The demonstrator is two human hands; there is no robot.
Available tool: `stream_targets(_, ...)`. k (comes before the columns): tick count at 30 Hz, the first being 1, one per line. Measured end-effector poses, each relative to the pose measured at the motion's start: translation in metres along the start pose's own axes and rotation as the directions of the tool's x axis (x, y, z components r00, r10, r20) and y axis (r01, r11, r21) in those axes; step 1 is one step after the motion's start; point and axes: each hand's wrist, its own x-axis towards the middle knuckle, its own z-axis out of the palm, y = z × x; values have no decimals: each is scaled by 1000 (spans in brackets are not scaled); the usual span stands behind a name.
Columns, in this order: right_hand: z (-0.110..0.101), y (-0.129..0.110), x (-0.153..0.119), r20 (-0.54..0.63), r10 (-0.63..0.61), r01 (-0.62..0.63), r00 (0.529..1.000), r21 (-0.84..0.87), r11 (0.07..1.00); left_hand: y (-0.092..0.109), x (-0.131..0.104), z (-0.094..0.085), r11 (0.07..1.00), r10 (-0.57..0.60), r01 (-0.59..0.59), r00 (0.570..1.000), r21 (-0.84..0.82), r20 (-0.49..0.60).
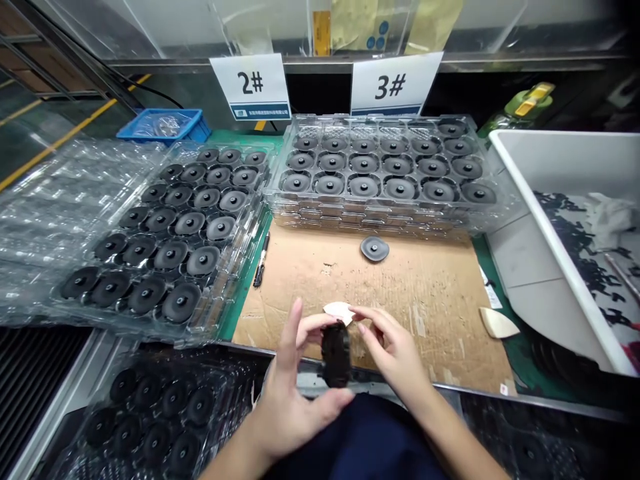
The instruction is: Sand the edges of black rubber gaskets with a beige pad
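My left hand [290, 400] is closed on a black plastic part [336, 357], held edge-on between thumb and fingers just above the near edge of the cardboard [300, 287]. In the fingertips of my right hand [397, 347] is a small off-white, pointed piece [339, 311], close to the top of the black part. Whether the two touch I cannot make out. Farther up the cardboard lies a single dark round cap with a small centre knob [375, 249]. A second cream pointed piece [499, 323] rests near the cardboard's right edge.
Clear plastic trays of dark caps stand at the left [173, 250] and the back [380, 170], with another tray [150, 413] below the bench edge. A marker [261, 260], a blue basket [195, 130], a white bin [525, 247] of black pieces and a green-lidded bottle [520, 110] surround the work area.
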Motion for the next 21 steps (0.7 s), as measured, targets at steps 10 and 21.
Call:
stream_targets(10, -20, -10, -28, -1, -228, 228, 974, -76, 971, -3, -7, 4, 879, 145, -172, 985, 445, 95)
stream_targets(21, 15, -20, -40, 302, -354, 346, 885, 83, 935, -26, -55, -7, 902, -431, 425, 882, -77, -188)
